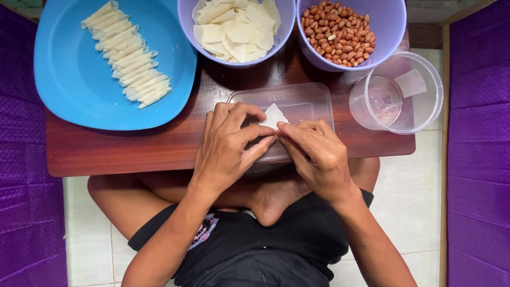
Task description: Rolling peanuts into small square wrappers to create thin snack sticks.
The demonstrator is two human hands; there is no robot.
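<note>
— While pinched between left hand (226, 154) and right hand (317, 157), over clear tray (311, 101) on worktop (117, 146): thin wrapper (274, 116)
— Looks light, soft, easily torn; best held gently by corners, both hands closed on it, like rolls (130, 58) on blue plate (64, 79)

A low, dark-brown wooden table (122, 151) stands on a pale tiled floor (409, 180). Resting directly on it: a blue plate (64, 79) at 10 o'clock, a lilac bowl of pale wrapper squares (236, 32) at 12 o'clock, a lilac bowl of peanuts (350, 32) at 1 o'clock, a clear round container (398, 93) at 2 o'clock (overhanging the right edge), and a clear rectangular tray (297, 101) at centre.
</note>
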